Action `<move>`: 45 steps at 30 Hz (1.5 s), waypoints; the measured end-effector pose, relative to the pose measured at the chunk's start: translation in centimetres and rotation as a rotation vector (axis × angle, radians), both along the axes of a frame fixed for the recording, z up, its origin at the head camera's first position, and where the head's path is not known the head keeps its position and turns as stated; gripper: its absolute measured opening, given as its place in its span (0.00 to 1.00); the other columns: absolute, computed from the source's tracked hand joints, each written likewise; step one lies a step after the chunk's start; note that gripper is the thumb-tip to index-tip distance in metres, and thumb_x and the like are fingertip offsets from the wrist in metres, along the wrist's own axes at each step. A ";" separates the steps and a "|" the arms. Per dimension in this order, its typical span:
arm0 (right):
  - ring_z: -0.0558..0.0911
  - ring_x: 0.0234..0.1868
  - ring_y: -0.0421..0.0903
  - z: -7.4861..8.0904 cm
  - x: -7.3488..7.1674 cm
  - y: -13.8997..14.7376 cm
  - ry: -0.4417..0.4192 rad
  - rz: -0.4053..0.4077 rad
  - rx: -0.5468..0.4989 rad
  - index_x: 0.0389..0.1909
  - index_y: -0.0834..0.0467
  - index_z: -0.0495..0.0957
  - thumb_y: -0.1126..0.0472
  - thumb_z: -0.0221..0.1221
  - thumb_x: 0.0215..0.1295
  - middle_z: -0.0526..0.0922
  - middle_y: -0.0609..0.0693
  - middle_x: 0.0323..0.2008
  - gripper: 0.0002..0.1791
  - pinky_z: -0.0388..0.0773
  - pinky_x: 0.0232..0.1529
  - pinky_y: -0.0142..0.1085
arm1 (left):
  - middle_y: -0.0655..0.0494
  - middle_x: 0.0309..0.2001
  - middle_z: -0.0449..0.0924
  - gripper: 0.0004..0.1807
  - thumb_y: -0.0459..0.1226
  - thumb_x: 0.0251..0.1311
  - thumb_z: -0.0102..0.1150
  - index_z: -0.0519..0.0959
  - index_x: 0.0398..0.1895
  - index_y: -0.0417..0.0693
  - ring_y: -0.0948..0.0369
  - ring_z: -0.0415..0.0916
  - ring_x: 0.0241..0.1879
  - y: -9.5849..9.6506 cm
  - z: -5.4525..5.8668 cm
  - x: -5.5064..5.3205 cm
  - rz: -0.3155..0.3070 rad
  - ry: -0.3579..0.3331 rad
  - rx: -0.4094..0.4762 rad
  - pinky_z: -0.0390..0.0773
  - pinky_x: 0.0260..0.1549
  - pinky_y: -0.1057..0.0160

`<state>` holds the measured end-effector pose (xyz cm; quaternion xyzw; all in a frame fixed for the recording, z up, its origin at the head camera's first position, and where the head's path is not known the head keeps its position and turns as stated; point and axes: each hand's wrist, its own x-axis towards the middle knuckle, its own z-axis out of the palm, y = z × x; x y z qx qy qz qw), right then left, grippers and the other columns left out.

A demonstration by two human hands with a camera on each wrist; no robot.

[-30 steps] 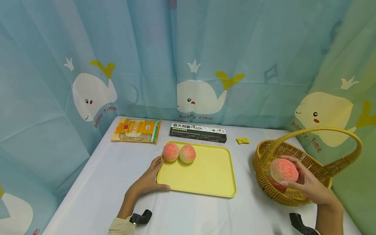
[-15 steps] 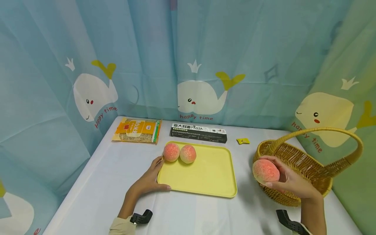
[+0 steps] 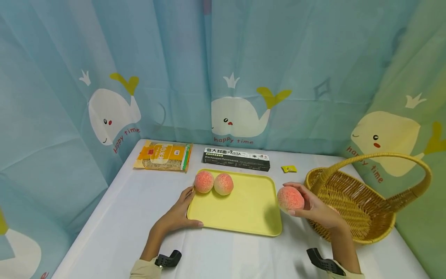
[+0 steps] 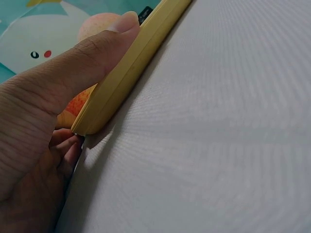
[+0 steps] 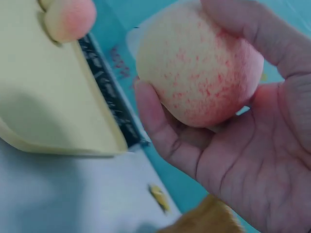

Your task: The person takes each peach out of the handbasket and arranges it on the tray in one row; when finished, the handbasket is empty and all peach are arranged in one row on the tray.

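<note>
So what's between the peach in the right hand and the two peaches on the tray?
Only bare yellow tray, seen in the head view, between the held peach and the two peaches.

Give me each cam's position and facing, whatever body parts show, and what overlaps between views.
Head: above the table, facing forward and down at tray, basket, both hands and forearms.
Left wrist: low at the table, along the tray rim; left hand gripping the rim.
Right wrist: at the palm; right hand holding a peach.
Shared: head and right wrist both show the held peach, tray, pasta box.
</note>
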<state>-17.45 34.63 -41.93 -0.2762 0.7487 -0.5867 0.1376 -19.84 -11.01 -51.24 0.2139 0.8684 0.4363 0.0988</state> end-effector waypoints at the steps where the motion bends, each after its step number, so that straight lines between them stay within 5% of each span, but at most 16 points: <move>1: 0.74 0.59 0.35 -0.2 -0.3 -0.3 -0.010 -0.015 0.003 0.72 0.67 0.48 0.77 0.57 0.62 0.66 0.47 0.63 0.40 0.77 0.53 0.29 | 0.47 0.78 0.39 0.68 0.56 0.39 0.78 0.45 0.78 0.42 0.48 0.40 0.78 0.0 -0.1 0.0 -0.001 0.002 0.000 0.56 0.71 0.44; 23: 0.75 0.54 0.43 -3.8 -5.1 -5.9 -0.077 -0.251 0.135 0.69 0.58 0.59 0.65 0.68 0.57 0.67 0.61 0.63 0.41 0.75 0.51 0.31 | 0.48 0.78 0.38 0.69 0.57 0.39 0.77 0.44 0.78 0.43 0.49 0.39 0.78 -0.2 -0.1 -0.1 -0.002 0.008 -0.012 0.55 0.71 0.44; 34: 0.71 0.60 0.58 -4.9 -6.9 -8.4 -0.066 -0.265 0.207 0.69 0.58 0.61 0.62 0.70 0.56 0.67 0.63 0.64 0.41 0.74 0.52 0.39 | 0.48 0.78 0.37 0.69 0.57 0.40 0.77 0.44 0.78 0.43 0.48 0.39 0.78 -0.1 -0.3 -0.3 -0.013 0.010 0.000 0.56 0.71 0.44; 45: 0.77 0.53 0.53 -5.5 -7.7 -10.9 -0.078 -0.267 0.234 0.69 0.59 0.60 0.61 0.69 0.58 0.72 0.67 0.58 0.41 0.78 0.48 0.38 | 0.48 0.78 0.38 0.69 0.57 0.38 0.77 0.44 0.78 0.43 0.49 0.40 0.78 0.0 -0.2 -0.2 -0.005 0.005 0.001 0.55 0.71 0.44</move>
